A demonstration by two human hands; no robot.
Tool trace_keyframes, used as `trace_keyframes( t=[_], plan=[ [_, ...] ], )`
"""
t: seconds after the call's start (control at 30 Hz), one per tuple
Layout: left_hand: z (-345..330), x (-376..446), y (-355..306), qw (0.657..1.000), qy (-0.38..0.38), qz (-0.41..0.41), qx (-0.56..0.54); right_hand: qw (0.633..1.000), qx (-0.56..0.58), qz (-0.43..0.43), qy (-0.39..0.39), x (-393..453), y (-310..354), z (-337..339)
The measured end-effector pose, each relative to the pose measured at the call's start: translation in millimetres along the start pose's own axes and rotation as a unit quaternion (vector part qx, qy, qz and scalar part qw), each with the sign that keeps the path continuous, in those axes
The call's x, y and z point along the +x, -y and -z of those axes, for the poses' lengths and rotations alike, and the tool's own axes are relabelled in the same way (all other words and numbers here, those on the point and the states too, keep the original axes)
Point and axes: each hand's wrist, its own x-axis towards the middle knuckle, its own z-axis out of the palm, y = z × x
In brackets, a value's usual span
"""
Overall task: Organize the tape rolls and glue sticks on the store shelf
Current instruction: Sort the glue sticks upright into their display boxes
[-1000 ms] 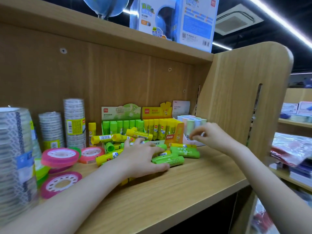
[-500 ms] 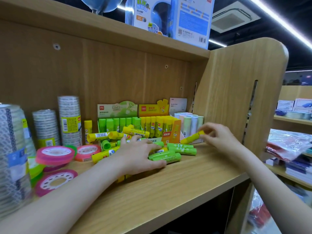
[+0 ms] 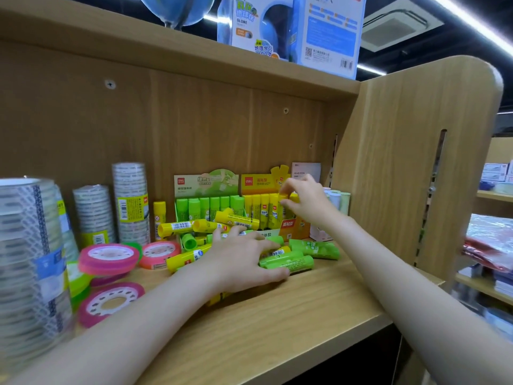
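Note:
Loose yellow and green glue sticks lie in a heap on the wooden shelf. My left hand rests spread over the heap, its thumb touching a green stick. My right hand pinches the top of a yellow glue stick standing in the orange display box. Beside it stands a green display box of green sticks. Pink tape rolls and stacks of clear tape fill the shelf's left side.
A tall clear tape stack stands close at the left edge. Pastel glue sticks stand against the shelf's right side panel. Globe boxes sit on the upper shelf. Other shelves with goods lie to the right.
My right hand picked up a yellow glue stick from the shelf's right and carried it up and left to the orange box. My left hand stayed on the heap.

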Motion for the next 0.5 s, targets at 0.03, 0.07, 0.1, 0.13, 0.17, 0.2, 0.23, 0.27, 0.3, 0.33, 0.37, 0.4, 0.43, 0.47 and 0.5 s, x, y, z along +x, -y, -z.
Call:
trace_keyframes(
  t=[0.03,0.07,0.1,0.13,0.17,0.2,0.23,0.27,0.3,0.33,0.37,0.4,0.43,0.47,0.5],
  plan=[
    [0,0,0,1.0,0.0,0.0,-0.001,1.0,-0.001,-0.007,0.003,0,0,-3],
    [0,0,0,1.0,0.0,0.0,-0.002,1.0,-0.005,-0.012,0.0,1,0,-4],
    [-1,0,0,1.0,0.0,0.0,-0.004,1.0,-0.019,-0.016,-0.003,2,0,-4],
    [-1,0,0,1.0,0.001,0.0,-0.004,0.999,-0.038,-0.019,-0.005,3,0,-3],
    [-1,1,0,1.0,0.001,0.0,-0.005,0.998,-0.054,-0.023,-0.005,4,-1,-3],
    [-1,1,0,1.0,-0.001,0.0,-0.005,0.998,-0.056,-0.024,-0.005,5,-2,-3],
    [-1,1,0,1.0,-0.002,0.0,-0.005,0.999,-0.043,-0.024,-0.003,5,-2,-3],
    [-1,1,0,1.0,-0.001,0.001,-0.006,1.0,-0.02,-0.024,0.0,5,-1,-5],
    [0,1,0,1.0,0.0,0.002,-0.006,1.0,0.005,-0.024,0.005,4,-1,-8],
    [0,1,0,1.0,0.0,0.002,-0.007,0.999,0.022,-0.023,0.01,3,-1,-11],
    [-1,1,0,1.0,0.0,0.002,-0.008,0.999,0.033,-0.018,0.008,2,0,-12],
    [0,1,0,1.0,0.0,0.002,-0.008,0.999,0.049,-0.01,-0.009,1,0,-12],
    [0,1,-1,1.0,0.0,0.002,-0.007,0.996,0.085,0.004,-0.04,0,0,-9],
    [0,1,-1,1.0,0.0,0.002,-0.006,0.986,0.146,0.01,-0.079,0,0,-5],
    [0,1,-1,1.0,0.0,0.003,-0.004,0.969,0.22,0.006,-0.116,-1,2,1]
  ],
)
